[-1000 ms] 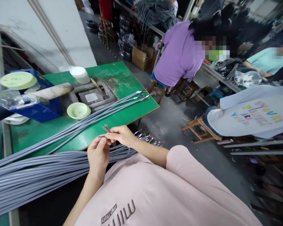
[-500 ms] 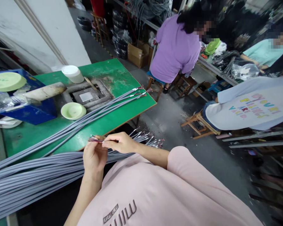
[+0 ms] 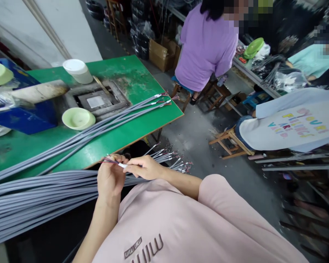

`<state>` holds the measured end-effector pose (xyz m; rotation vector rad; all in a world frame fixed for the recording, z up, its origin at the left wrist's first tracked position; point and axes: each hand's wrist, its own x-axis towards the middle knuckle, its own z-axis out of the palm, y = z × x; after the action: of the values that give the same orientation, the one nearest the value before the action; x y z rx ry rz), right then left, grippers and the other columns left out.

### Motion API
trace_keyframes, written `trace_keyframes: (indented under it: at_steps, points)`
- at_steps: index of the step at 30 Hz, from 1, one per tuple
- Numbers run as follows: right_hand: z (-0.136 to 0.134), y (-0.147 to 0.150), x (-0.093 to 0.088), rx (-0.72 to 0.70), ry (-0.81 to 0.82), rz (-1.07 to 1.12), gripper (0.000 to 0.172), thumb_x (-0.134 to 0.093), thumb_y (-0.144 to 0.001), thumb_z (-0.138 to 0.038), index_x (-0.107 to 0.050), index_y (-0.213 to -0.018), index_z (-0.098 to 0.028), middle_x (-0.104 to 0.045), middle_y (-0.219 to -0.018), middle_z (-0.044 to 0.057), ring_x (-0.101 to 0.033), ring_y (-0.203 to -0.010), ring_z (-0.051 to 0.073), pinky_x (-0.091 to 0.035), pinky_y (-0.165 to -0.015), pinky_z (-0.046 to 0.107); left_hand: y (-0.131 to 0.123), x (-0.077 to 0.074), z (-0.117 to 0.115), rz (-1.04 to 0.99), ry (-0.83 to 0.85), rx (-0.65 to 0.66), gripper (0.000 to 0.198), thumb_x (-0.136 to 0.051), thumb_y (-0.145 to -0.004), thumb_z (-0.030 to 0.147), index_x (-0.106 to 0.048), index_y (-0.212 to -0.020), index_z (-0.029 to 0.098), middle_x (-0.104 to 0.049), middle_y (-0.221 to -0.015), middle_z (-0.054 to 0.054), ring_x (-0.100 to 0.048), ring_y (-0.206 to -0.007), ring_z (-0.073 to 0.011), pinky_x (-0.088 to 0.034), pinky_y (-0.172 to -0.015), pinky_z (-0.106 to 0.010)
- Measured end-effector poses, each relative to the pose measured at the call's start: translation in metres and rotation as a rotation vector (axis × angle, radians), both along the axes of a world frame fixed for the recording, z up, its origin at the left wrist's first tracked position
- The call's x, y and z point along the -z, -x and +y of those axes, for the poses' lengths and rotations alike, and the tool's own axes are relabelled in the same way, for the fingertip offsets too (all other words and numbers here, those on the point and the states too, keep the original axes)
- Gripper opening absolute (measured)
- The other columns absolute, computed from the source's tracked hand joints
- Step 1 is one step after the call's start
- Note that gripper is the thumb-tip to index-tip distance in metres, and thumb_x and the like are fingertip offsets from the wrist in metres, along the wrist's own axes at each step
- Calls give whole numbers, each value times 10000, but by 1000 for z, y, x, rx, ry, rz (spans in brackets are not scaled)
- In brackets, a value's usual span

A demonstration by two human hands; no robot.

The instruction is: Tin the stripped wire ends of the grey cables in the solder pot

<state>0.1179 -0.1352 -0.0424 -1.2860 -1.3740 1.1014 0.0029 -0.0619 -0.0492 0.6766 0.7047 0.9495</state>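
- Pale green bowl [image 3: 78,118]: on the green workbench [image 3: 137,71], contents not discernible; white lidded tub [image 3: 77,71] stands further back.
- Left hand [image 3: 111,179]: fingers curled nearly shut around the end of a grey multi-core cable [image 3: 112,160].
- Right hand [image 3: 145,168]: thumb and forefinger closed, pinching that cable's white-sleeved end.
- Cable location: held above the workbench's front edge; its coloured wires project from the end, beside the grey cable bundle [image 3: 44,186] running below the hands.

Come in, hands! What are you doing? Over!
Left hand pinching thin coloured wires. Right fingers on white tip. Grey cable bundle under hands. Over.
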Motion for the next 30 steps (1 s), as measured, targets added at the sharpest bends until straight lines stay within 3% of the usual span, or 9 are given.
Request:
trace_keyframes:
  at_steps: [5,8,12,16,20,23,26,30]
  points:
    - [-5,1,-7,-65,-48,-25,213,-534,-924,-306,-676,-899,-150,-513,-563,-58,-488,-537,74,-386,-569,189,-1,-1,-7,0,96,202,315,-734,-616,375,-502,-549,174,-451,-603,20,-521,-648,-122,-493,-622,-257]
    - [-9,3,-7,-47,-38,-13,213,-534,-920,-318,-679,-887,-165,-518,-564,-57,-487,-536,79,-381,-556,195,1,1,-10,9,114,195,323,-756,-624,422,-562,-581,167,-508,-631,5,-550,-659,-130,-505,-608,-255]
    - [-8,3,-10,94,-51,59,226,-528,-906,-337,-659,-839,-166,-514,-565,-52,-471,-528,83,-378,-548,208,5,4,-11,3,33,281,468,-706,-669,599,-698,-815,154,-623,-727,-40,-568,-606,-138,-498,-541,-269]
    - [-3,1,-13,155,-33,54,320,-490,-906,-359,-573,-658,-175,-523,-545,-37,-469,-516,85,-389,-553,219,4,6,-15,-14,-69,262,420,-791,-627,490,-725,-898,175,-648,-705,-33,-554,-560,-127,-484,-532,-262]
    - [-2,-4,-12,141,1,-61,362,-501,-904,-363,-571,-604,-173,-570,-557,-17,-509,-526,94,-400,-565,227,4,8,-18,-34,-74,236,303,-798,-651,400,-732,-847,178,-686,-852,-59,-568,-605,-127,-473,-555,-264]
    - [-2,-13,-16,212,-90,-246,297,-542,-890,-320,-633,-646,-176,-619,-629,3,-567,-628,120,-428,-647,247,5,11,-19,-47,-93,219,244,-772,-700,384,-731,-811,170,-687,-952,-71,-601,-759,-147,-487,-706,-270]
    - [6,-22,-24,332,-226,-373,235,-547,-891,-284,-650,-703,-190,-630,-683,12,-572,-681,137,-440,-689,270,6,14,-19,-30,-113,231,245,-730,-757,398,-727,-833,165,-692,-912,-66,-604,-841,-156,-460,-829,-279]
    - [20,-18,-34,302,-335,-512,117,-598,-853,-287,-642,-793,-197,-603,-703,10,-550,-689,150,-448,-689,291,7,17,-22,-43,-112,264,290,-708,-771,443,-705,-817,157,-677,-787,-45,-603,-771,-154,-466,-796,-294]
